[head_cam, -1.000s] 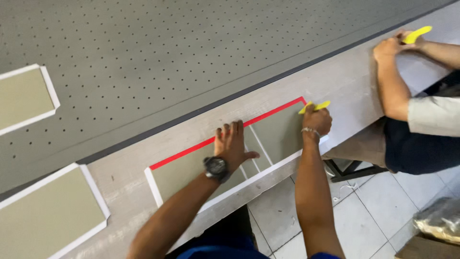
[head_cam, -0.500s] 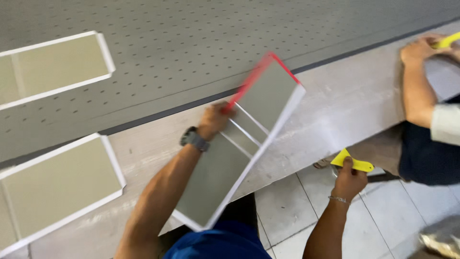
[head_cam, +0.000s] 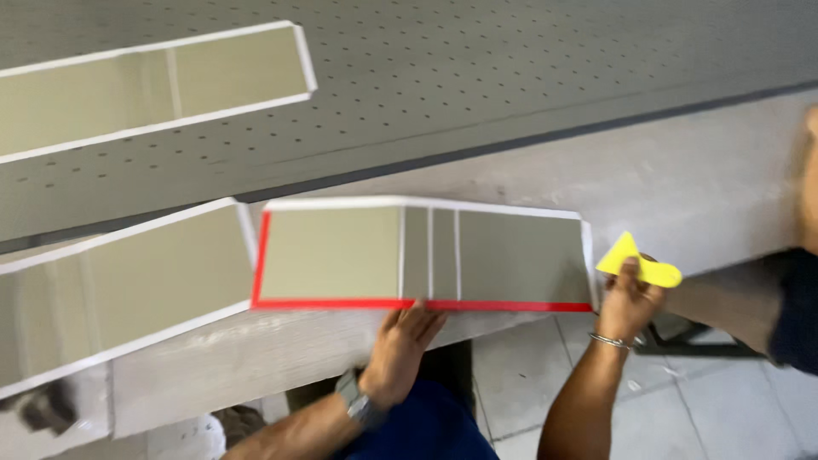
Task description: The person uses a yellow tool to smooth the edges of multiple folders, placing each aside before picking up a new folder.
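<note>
The left hand (head_cam: 402,349) gripped the red-edged panel's (head_cam: 341,253) near edge at the worktop's (head_cam: 682,196) six o'clock; the right hand (head_cam: 626,302), at three o'clock, clasped a yellow scraper (head_cam: 641,266). Keeping it flat seemed wise.

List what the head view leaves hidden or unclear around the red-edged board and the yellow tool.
- Left hand: fingers tucked under the red-edged board, grip hidden.
- Yellow tool: lower part covered by the right hand; motion-blurred.
- Neighbouring board: cut by left edge.
- Another person's arm: cut by right edge.
</note>
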